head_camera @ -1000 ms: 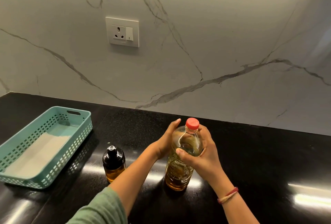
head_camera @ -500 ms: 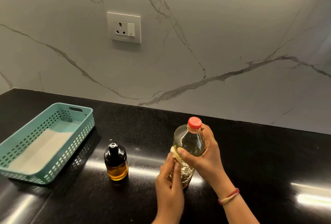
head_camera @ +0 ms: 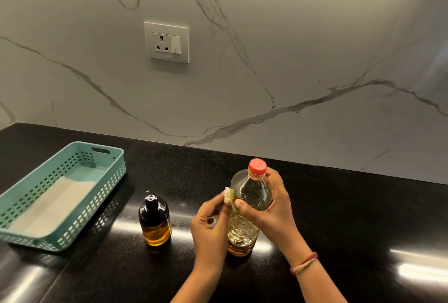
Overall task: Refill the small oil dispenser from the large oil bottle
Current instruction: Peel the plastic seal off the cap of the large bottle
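Here, I stood at a glossy black stone counter [head_camera: 339,217] with a white, grey-veined marble wall [head_camera: 291,60] behind it and a wall socket [head_camera: 166,42] above. My right hand [head_camera: 269,208] was wrapped closed around the shoulder of the large oil bottle [head_camera: 252,196], which stood upright on the counter, its red cap [head_camera: 257,168] screwed on. My left hand [head_camera: 211,222] pinched a small pale scrap, possibly a bit of label or seal [head_camera: 229,197], against the bottle's side. The small oil dispenser [head_camera: 154,220], amber glass with a dark cap on, stood just to the left, holding a little oil. A teal plastic basket [head_camera: 106,181] sat farther left, lined with pale paper. Nothing was poured yet, I judged. To do this well, I would keep my right hand firm so the bottle stayed upright, peel gently, then open both caps before tilting. The polished surface would show any spill.
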Demonstrator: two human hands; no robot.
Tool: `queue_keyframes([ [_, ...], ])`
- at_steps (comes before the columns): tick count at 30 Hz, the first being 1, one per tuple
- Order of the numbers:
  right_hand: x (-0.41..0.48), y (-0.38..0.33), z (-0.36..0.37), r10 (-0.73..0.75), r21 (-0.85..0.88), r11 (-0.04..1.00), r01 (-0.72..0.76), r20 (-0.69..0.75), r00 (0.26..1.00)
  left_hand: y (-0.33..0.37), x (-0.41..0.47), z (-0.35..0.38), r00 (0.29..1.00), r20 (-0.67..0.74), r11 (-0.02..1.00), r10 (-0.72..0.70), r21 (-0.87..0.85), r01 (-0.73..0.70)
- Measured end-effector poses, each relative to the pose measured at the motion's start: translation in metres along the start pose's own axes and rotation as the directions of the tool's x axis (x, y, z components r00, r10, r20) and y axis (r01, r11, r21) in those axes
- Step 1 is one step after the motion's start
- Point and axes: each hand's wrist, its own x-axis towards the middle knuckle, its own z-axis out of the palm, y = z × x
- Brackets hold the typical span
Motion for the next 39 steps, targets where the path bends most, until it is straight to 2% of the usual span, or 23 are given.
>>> queue_keyframes([
  [4,-0.001,0.003,-0.002,0.003,-0.017,1.0,-0.003,-0.008,1.0,-0.011,-0.015,-0.004,0.993,0.042,0.985,0.107,0.134,-0.112],
  [8,0.001,0.0,-0.002,0.026,-0.022,0.999,-0.025,0.036,0.999,-0.016,-0.02,-0.016,0.994,0.044,0.978,0.099,0.181,-0.105],
  [10,0.002,-0.001,-0.004,0.041,-0.033,0.999,-0.038,0.081,0.996,-0.01,-0.019,-0.022,0.995,0.034,0.979,0.092,0.177,-0.097],
  [13,0.0,-0.005,-0.011,0.067,-0.156,0.986,-0.051,0.099,0.993,0.005,-0.022,-0.027,0.998,0.018,0.993,0.067,0.098,-0.069],
  [14,-0.003,-0.008,-0.014,0.049,-0.195,0.98,-0.038,0.052,0.997,0.009,-0.024,-0.029,0.998,0.013,0.994,0.069,0.085,-0.07],
  [16,-0.015,-0.021,-0.02,-0.064,-0.236,0.971,0.029,-0.141,0.988,0.015,-0.03,-0.032,0.995,0.0,0.991,0.103,0.086,-0.103],
  [18,-0.036,-0.034,-0.022,-0.218,-0.278,0.951,0.133,-0.303,0.928,0.019,-0.035,-0.034,0.985,-0.023,0.979,0.171,0.117,-0.167],
  [19,-0.048,-0.038,-0.018,-0.244,-0.264,0.951,0.162,-0.317,0.917,0.02,-0.038,-0.036,0.977,-0.027,0.969,0.212,0.138,-0.206],
  [21,-0.068,-0.042,-0.004,-0.162,-0.118,0.983,0.14,-0.21,0.964,0.018,-0.043,-0.036,0.955,0.022,0.937,0.296,0.188,-0.295],
  [23,-0.081,-0.042,0.011,-0.023,0.012,1.0,0.023,-0.03,0.999,0.012,-0.046,-0.034,0.913,0.135,0.881,0.385,0.242,-0.407],
  [24,-0.084,-0.041,0.015,0.029,0.057,0.998,-0.029,0.002,1.0,0.008,-0.046,-0.033,0.889,0.174,0.849,0.423,0.267,-0.456],
  [28,-0.083,-0.033,0.012,0.138,0.175,0.976,-0.126,-0.056,0.989,0.0,-0.038,-0.037,0.815,0.3,0.755,0.496,0.315,-0.576],
  [30,-0.085,-0.027,0.01,0.173,0.154,0.976,-0.154,-0.119,0.978,-0.009,-0.029,-0.041,0.861,0.327,0.807,0.39,0.33,-0.49],
  [32,-0.085,-0.021,0.007,0.215,0.117,0.974,-0.193,-0.213,0.953,-0.022,-0.017,-0.039,0.926,0.321,0.863,0.199,0.389,-0.321],
  [33,-0.082,-0.018,0.006,0.219,0.095,0.975,-0.202,-0.247,0.944,-0.03,-0.01,-0.037,0.936,0.335,0.873,0.105,0.42,-0.248],
  [36,-0.074,-0.014,0.009,0.182,0.056,0.983,-0.173,-0.297,0.937,-0.047,0.009,-0.027,0.902,0.427,0.881,-0.064,0.449,-0.15],
  [39,-0.065,-0.007,0.015,0.136,0.027,0.991,-0.134,-0.285,0.949,-0.056,0.022,-0.014,0.868,0.491,0.927,-0.078,0.357,-0.119],
])
